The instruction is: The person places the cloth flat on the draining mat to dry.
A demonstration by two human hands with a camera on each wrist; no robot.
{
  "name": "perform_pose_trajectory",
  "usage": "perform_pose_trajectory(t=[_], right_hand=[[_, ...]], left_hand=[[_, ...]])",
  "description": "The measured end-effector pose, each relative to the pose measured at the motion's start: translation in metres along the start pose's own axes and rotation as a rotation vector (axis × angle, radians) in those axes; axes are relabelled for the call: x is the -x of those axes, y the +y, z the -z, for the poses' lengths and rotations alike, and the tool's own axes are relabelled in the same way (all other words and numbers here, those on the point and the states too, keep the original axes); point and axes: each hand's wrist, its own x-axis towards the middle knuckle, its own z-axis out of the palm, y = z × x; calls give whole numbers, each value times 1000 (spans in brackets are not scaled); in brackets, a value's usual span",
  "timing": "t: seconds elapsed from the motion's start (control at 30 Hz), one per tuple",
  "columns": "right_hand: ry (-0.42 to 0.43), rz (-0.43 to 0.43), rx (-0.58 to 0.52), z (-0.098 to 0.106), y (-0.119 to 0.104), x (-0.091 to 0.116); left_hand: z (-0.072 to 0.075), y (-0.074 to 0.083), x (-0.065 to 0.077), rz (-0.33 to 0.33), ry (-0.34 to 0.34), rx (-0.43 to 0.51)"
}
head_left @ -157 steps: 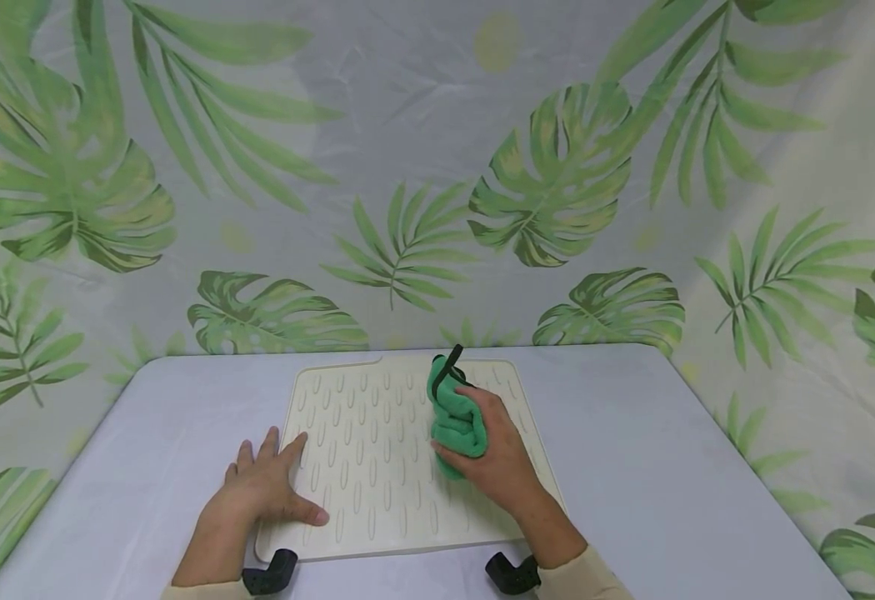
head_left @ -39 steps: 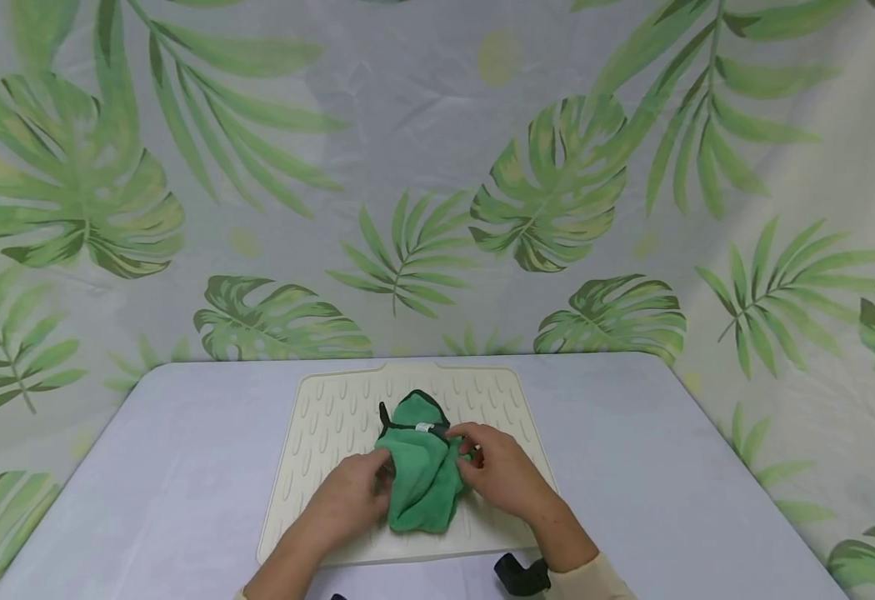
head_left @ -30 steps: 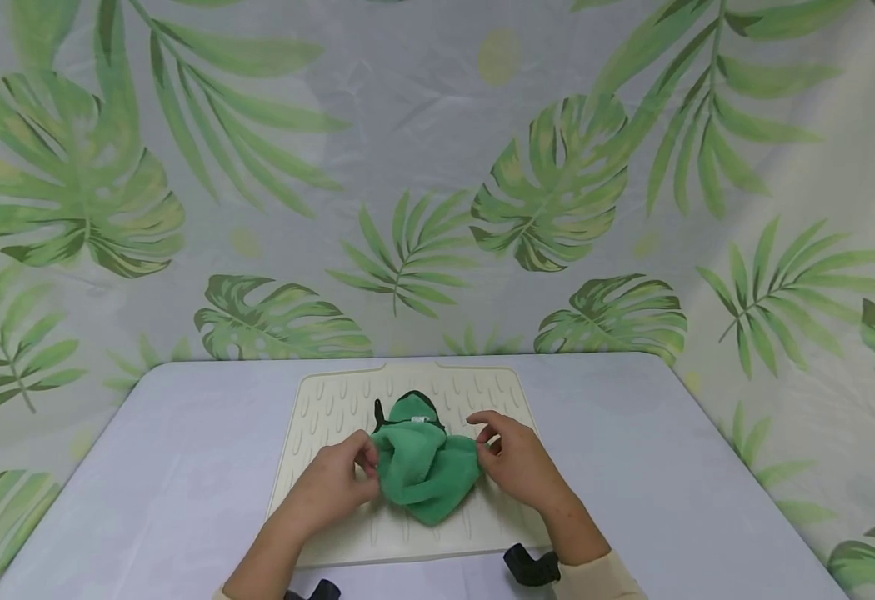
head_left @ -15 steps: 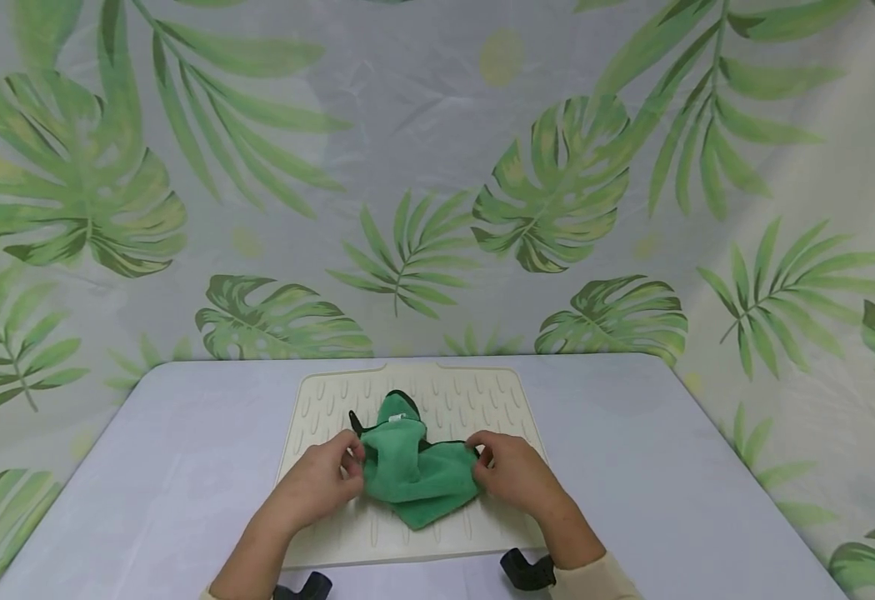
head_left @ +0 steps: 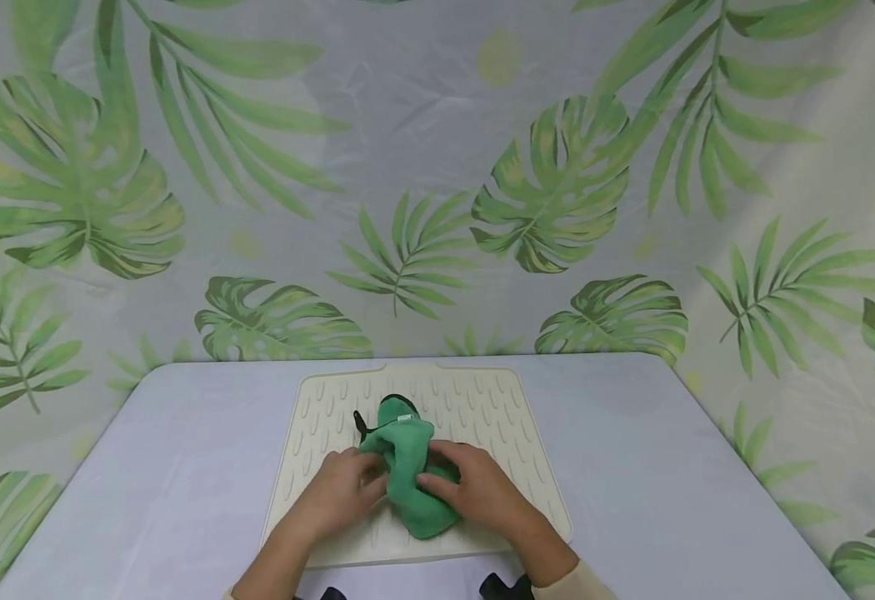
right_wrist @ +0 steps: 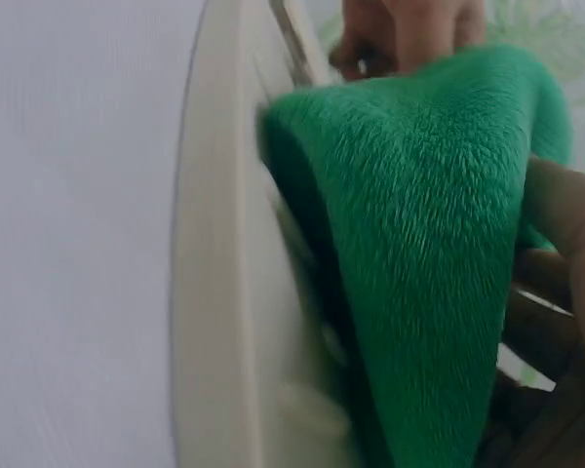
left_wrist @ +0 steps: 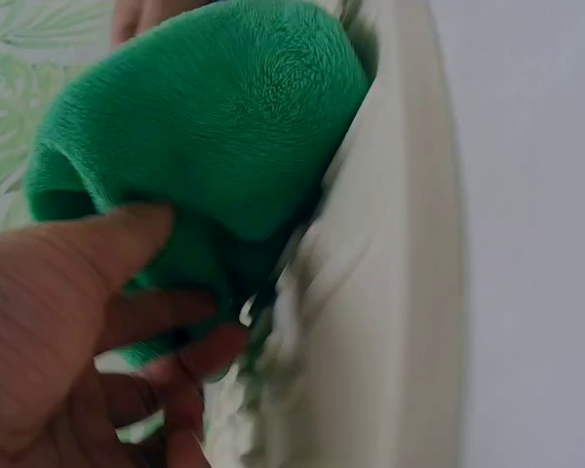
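A plush green cloth point(head_left: 413, 479) with black edging, a black loop and a small white tag lies bunched on a cream ribbed mat point(head_left: 482, 400). My left hand point(head_left: 340, 492) is at the cloth's left side; in the left wrist view its thumb point(left_wrist: 127, 239) lies against a fold, with the fingers curled beneath. From the other side my right hand point(head_left: 478, 487) grips the cloth between thumb and fingers. The right wrist view shows the cloth point(right_wrist: 419, 195) raised in a fold over the mat's edge, hiding some of the right fingertips.
The mat lies on a white-covered table point(head_left: 632, 467). Behind the table hangs a leaf-patterned curtain point(head_left: 422, 125). Black fittings point(head_left: 508, 587) are worn at the wrists, near the mat's front edge.
Half a second ago the cloth was spread wider between the hands. Now my right hand has moved left with its side, bunching the cloth. Earlier, my right hand alone held it balled up.
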Motion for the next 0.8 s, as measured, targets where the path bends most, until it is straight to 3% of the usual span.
perform_pose_trajectory(t=[0.13,0.23,0.3,0.47,0.67,0.8], right_hand=[[41,-7,-33,-7,-6,1],[72,11,-17,-10,-9,0],[74,18,-9,-10,-9,0],[98,-21,-14,-1,-5,1],[265,-99,36,13,4,2],[334,-138,83,17,8,2]], left_hand=[[-11,6,-2,-117,27,27],[-17,8,-3,-183,94,-28],[-18,9,-3,-192,127,-64],[-9,9,-2,-138,119,-56],[10,3,0,-51,51,20],[17,0,3,-22,8,45]])
